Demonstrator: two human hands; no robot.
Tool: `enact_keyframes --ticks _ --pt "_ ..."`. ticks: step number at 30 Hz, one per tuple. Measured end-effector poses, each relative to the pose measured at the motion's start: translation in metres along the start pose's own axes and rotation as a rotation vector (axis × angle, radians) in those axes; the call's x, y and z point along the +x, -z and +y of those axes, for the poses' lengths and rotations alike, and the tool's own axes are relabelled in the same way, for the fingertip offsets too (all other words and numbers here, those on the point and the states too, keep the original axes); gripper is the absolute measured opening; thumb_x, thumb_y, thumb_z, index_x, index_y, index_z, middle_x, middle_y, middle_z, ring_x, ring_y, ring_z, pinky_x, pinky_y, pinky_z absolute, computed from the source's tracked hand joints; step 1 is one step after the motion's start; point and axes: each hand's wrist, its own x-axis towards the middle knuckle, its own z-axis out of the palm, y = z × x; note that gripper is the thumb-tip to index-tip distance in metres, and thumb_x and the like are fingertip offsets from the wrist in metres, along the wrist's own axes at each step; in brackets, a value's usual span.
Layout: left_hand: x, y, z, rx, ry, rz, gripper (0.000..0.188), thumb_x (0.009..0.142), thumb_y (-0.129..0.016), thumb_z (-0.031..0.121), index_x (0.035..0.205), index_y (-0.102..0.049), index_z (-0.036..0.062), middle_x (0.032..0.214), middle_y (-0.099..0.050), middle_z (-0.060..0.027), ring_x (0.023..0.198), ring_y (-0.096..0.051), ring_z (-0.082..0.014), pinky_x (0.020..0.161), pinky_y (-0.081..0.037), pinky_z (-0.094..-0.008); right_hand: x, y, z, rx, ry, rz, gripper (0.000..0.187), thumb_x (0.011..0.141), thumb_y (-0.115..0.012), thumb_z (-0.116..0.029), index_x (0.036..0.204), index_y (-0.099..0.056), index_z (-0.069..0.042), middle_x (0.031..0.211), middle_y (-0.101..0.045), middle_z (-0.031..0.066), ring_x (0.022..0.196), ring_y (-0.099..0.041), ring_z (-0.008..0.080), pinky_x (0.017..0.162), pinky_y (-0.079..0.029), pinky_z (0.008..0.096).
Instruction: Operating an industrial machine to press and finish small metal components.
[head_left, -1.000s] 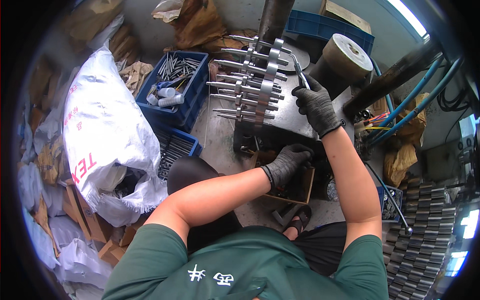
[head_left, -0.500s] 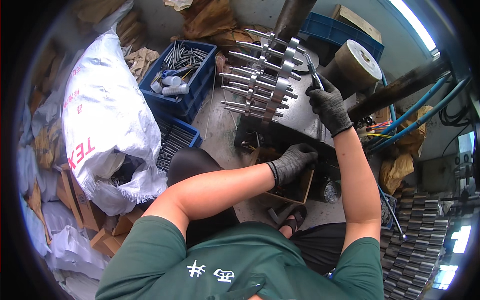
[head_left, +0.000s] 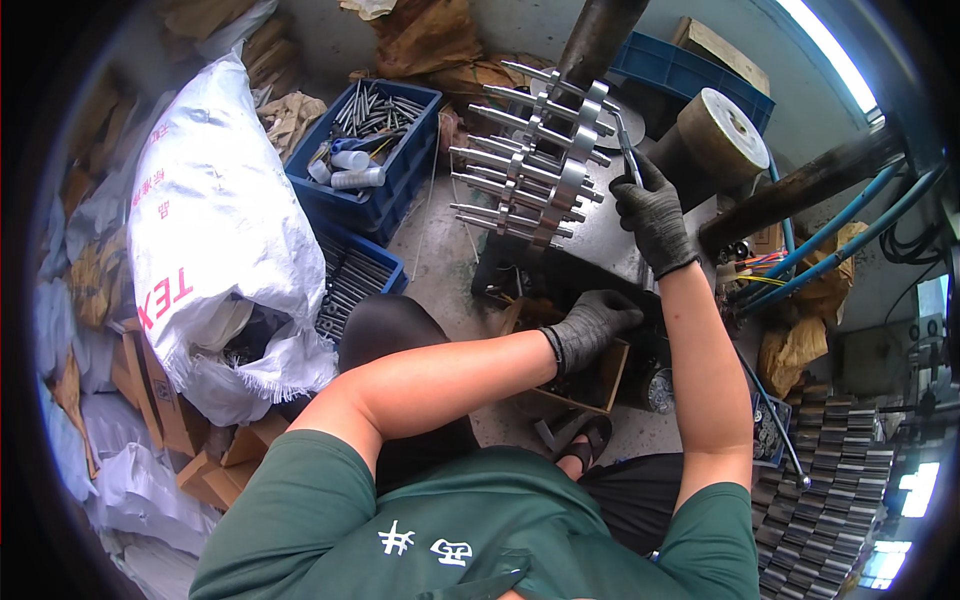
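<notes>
My right hand [head_left: 656,222], in a dark grey work glove, is closed round a slim metal rod-shaped tool [head_left: 626,140]. The tool's far end reaches up beside a round metal fixture [head_left: 568,185], which carries several shiny stepped shafts [head_left: 497,178] pointing left. The fixture sits above a metal machine table [head_left: 612,232]. Lower down, my gloved left hand [head_left: 597,326] is at the machine's dark front, above an open wooden box [head_left: 606,380]. Its fingers are curled together, their tips lost against the dark machine; what they hold, if anything, is hidden.
Left stand a blue crate [head_left: 405,165] of metal pins and white bottles, a lower blue crate [head_left: 385,262] of rods, and a big white woven sack [head_left: 215,220]. A thick cylinder [head_left: 722,130], blue hoses [head_left: 835,225] and stacked metal cylinders [head_left: 830,480] are on the right.
My right hand has shifted slightly left and down relative to the fixture, and the tool stands a little more upright. My left hand stays at the machine front. The whole view has shifted slightly.
</notes>
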Motion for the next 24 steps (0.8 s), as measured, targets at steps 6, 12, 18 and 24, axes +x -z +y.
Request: enact_keyframes --ticks 6,12,18,24 --pt "0.000 0.005 -0.004 -0.025 0.011 -0.027 0.032 0.091 -0.067 0.025 0.112 -0.067 0.0019 0.102 -0.069 -0.0106 0.098 -0.061 -0.0187 0.089 -0.048 -0.0340 -0.002 -0.016 0.010 0.163 -0.056 -0.107 0.046 0.085 -0.066 -0.011 0.129 -0.054 -0.008 0.085 -0.062 0.0032 0.063 -0.059 0.0129 0.047 -0.043 0.0254" --pt "-0.013 0.007 0.014 -0.140 0.067 -0.089 0.026 0.090 -0.065 0.027 0.107 -0.062 0.0067 0.088 -0.067 -0.0061 0.081 -0.065 -0.0161 0.073 -0.052 -0.0320 -0.010 -0.009 -0.005 0.593 -0.263 -0.279 0.034 0.087 -0.067 -0.020 0.116 -0.055 -0.008 0.080 -0.060 0.0049 0.059 -0.057 0.0138 0.046 -0.040 0.0257" --pt "-0.011 0.010 0.013 -0.346 0.083 -0.111 0.023 0.091 -0.063 0.027 0.106 -0.062 0.0101 0.085 -0.066 -0.0048 0.078 -0.065 -0.0161 0.067 -0.052 -0.0304 -0.054 -0.010 -0.020 0.260 -0.114 -0.073 0.045 0.090 -0.066 -0.029 0.126 -0.052 -0.006 0.082 -0.061 0.0069 0.061 -0.059 0.0121 0.051 -0.044 0.0246" --pt "0.004 0.026 0.019 -0.572 0.131 -0.084 0.019 0.091 -0.056 0.014 0.105 -0.062 0.0043 0.093 -0.064 -0.0058 0.085 -0.062 -0.0165 0.074 -0.051 -0.0289 -0.135 0.047 -0.004 0.129 -0.147 -0.034 0.054 0.091 -0.065 -0.026 0.138 -0.046 -0.006 0.098 -0.064 0.0087 0.076 -0.063 0.0135 0.063 -0.051 0.0258"
